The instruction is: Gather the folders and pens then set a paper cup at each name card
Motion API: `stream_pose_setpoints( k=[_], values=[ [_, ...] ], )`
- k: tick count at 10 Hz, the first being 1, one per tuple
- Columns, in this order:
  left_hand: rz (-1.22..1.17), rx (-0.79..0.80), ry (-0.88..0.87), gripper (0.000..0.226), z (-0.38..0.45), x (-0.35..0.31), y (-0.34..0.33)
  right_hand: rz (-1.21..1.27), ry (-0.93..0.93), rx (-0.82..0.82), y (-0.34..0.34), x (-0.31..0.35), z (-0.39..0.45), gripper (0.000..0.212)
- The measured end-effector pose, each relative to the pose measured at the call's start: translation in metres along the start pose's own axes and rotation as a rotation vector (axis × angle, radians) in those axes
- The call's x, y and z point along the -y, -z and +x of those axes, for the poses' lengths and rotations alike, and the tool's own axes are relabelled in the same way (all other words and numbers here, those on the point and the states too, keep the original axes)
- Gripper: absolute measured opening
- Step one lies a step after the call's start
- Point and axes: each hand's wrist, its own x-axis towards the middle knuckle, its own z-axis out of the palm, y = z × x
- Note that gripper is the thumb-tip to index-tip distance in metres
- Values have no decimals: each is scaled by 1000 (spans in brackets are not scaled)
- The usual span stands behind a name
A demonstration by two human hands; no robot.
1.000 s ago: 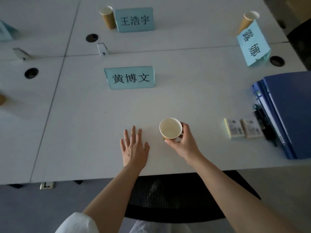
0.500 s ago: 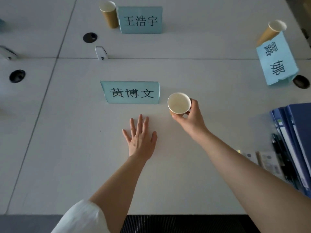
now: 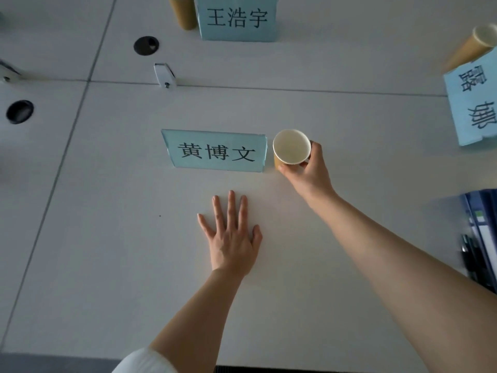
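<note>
My right hand [image 3: 309,170] grips a tan paper cup [image 3: 291,149] with a white inside, upright, right beside the right end of the near blue name card [image 3: 216,151]. Whether the cup's base touches the white table [image 3: 107,238] is hidden by my fingers. My left hand [image 3: 232,238] lies flat on the table with fingers spread, below the card. A second cup [image 3: 184,10] stands left of the far name card [image 3: 236,18]. A third cup [image 3: 469,49] stands behind the right name card [image 3: 472,106]. Blue folders [image 3: 481,232] with dark pens [image 3: 468,254] lie at the right edge.
Two round cable holes [image 3: 146,45] [image 3: 19,111] and a small white clip [image 3: 164,75] sit along the table seams at the left and middle. Another clip [image 3: 6,72] shows at the far left edge. The table's front edge runs along the bottom.
My right hand has carried the cup forward from the near part of the table to the right end of the near name card. My left hand stayed flat on the table.
</note>
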Motion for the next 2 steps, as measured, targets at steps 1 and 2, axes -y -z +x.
stream_pose_setpoints(
  k=[1, 2],
  values=[
    [-8, 8, 8, 68, 0, 1, -2, -15, -24, 29, 3, -5, -2, 76],
    [-7, 49, 0, 70, 2, 2, 2, -93, -101, 23, 8, -12, -19, 78]
  ],
)
